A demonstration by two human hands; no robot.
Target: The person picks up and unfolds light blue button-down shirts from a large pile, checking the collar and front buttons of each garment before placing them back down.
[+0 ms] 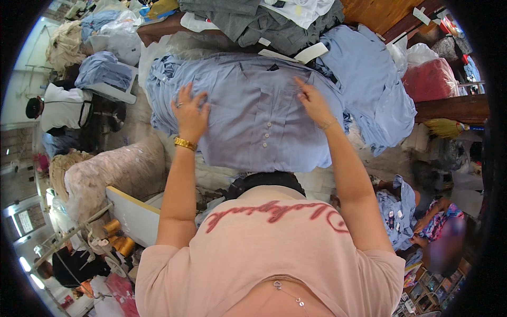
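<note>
A light blue button-front shirt (237, 127) is spread out before me, its row of pale buttons running down the middle toward me. My left hand (191, 113) lies on the shirt's left side with the fingers spread; a ring and a gold bracelet show on it. On the right side of the shirt rests my right hand (317, 105), its index finger stretched out and the other fingers loosely bent. Neither hand grips anything that I can see. More blue cloth bunches under and left of the shirt, and a dark tag shows near its collar.
Dark grey garments (253, 26) are heaped beyond the shirt. A pile of blue garments (369, 79) lies to the right. Left stand a large wrapped bundle (116, 169) and a white board with a yellow edge (134, 214). Other people work at both sides, one handling blue cloth (396, 222).
</note>
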